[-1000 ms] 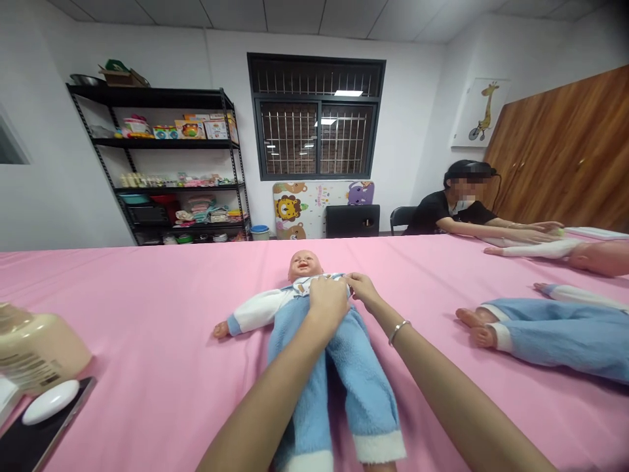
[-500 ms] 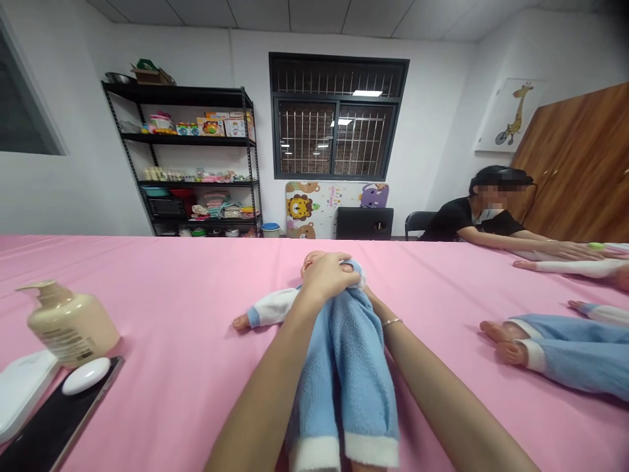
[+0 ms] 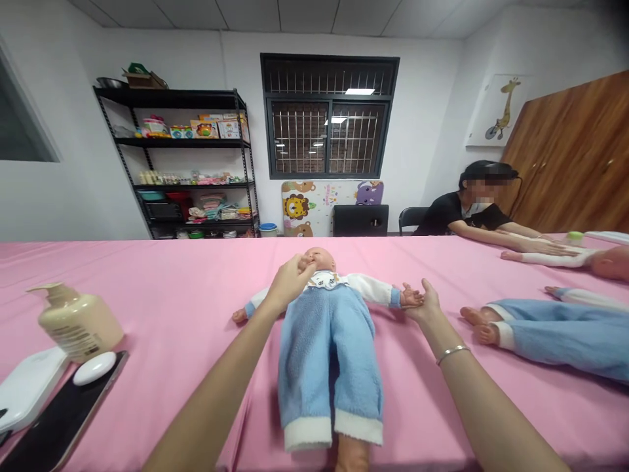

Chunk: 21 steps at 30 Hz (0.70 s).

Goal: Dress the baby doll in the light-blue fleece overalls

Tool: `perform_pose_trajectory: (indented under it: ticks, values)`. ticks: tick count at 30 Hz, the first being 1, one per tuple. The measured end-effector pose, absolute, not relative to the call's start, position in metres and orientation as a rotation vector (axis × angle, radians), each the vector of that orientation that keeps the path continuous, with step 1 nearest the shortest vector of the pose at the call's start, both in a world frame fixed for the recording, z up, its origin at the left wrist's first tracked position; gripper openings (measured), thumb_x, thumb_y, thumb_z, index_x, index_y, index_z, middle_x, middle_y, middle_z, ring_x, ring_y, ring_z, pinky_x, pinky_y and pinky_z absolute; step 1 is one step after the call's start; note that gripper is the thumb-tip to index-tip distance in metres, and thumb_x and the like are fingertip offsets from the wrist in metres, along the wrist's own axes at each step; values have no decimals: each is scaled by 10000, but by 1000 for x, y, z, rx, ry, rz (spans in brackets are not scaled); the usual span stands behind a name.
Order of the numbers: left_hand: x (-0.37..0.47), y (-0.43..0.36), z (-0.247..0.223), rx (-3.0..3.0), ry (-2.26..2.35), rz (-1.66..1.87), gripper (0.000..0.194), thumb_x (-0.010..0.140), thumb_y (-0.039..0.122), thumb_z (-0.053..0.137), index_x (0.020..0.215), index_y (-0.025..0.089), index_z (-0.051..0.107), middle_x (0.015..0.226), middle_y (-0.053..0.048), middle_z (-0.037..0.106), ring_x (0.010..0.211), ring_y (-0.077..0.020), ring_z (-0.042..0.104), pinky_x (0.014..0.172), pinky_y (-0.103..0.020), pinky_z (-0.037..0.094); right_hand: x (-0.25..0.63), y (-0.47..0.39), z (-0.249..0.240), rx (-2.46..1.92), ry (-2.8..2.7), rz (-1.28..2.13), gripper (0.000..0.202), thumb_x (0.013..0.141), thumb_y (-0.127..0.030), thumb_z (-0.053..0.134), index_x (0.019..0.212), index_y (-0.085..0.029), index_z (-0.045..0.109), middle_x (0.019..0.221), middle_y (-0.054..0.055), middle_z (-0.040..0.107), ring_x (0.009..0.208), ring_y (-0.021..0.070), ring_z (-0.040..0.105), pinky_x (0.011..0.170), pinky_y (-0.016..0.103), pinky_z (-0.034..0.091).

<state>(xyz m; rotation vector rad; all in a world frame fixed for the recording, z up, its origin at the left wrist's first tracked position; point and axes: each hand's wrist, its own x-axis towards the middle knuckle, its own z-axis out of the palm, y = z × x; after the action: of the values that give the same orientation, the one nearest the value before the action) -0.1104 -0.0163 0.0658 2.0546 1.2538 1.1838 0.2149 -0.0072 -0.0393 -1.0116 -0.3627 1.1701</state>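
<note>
A baby doll (image 3: 329, 328) lies on its back with its head away from me, wearing blue fleece trousers and a white top with an animal face. My left hand (image 3: 293, 278) is above the doll's shoulder and beside its chin, with the fingers loosely curled together and nothing visible in them. On the other side, my right hand (image 3: 426, 307) reaches the doll's outstretched hand (image 3: 411, 296). Its thumb points up, apart from the fingers, which are partly hidden beneath the doll's hand.
The pink-covered table (image 3: 177, 314) holds a pump bottle (image 3: 81, 321), a phone (image 3: 63, 419) and a white oval object (image 3: 95, 368) on the left. Another doll in blue trousers (image 3: 565, 334) lies right. Beyond it, a person (image 3: 442, 213) has both hands on a further doll (image 3: 560, 257).
My hands have moved apart from the doll's chest: the left to beside its chin, the right out to its hand. The doll's arm on the right now lies stretched out, and its top shows.
</note>
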Motion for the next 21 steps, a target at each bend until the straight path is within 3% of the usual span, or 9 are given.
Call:
perform_pose_trajectory:
  ticks: [2,4,8,10,12,16,19,21]
  values:
    - [-127,-13,36,2102,1384,1027,363,804,496,487,860,156,605,841,-60,649,793,-198,587,728,-302,424,223,-6,-39,-1164,-393,1109,319,777,-456,504,965,-198,492,958,131,598,713,205,621,604,346,498]
    - [-135,-12,11,2085,1344,974,378,804,519,469,816,160,588,792,-37,630,753,-184,565,706,-291,403,223,-5,-39,-1426,-619,874,409,718,-417,603,1046,-198,497,995,123,604,751,220,619,628,345,483]
    - [-131,-18,-9,1845,1255,1073,399,776,542,458,693,159,529,663,1,536,659,-155,485,629,-271,354,199,-6,-43,-1742,-1298,142,504,752,-456,562,1168,-174,511,1041,110,627,950,274,563,840,414,417]
    - [-128,-22,-4,1682,1167,1091,372,737,518,502,629,162,484,616,15,484,617,-135,438,598,-261,328,180,-6,-47,-1704,-1601,-38,503,791,-453,523,1210,-176,509,1101,105,615,1031,279,527,897,410,375]
    - [-132,-25,6,1538,1057,1107,316,677,452,571,618,165,455,597,33,438,590,-112,396,574,-242,304,165,-6,-51,-1645,-1867,-89,470,820,-404,510,1249,-213,499,1157,89,597,1064,263,510,904,386,354]
    - [-154,-24,20,1366,916,1231,293,596,308,607,575,176,347,555,65,320,529,-73,296,516,-209,241,151,-2,-58,-1690,-2054,-139,456,834,-146,435,1250,-315,514,1148,43,609,1011,227,519,853,366,332]
    - [-169,-17,19,1395,929,1201,306,579,267,574,557,183,281,542,69,274,503,-70,248,488,-210,201,149,4,-61,-1757,-1997,-209,453,851,-113,376,1203,-331,558,1109,46,626,963,242,518,827,397,329]
    - [-174,-12,13,1541,1028,980,245,575,253,551,554,184,317,541,66,297,502,-76,252,485,-219,191,147,6,-63,-1749,-1958,-267,446,847,-110,372,1189,-310,578,1106,69,622,1029,273,492,872,436,318]
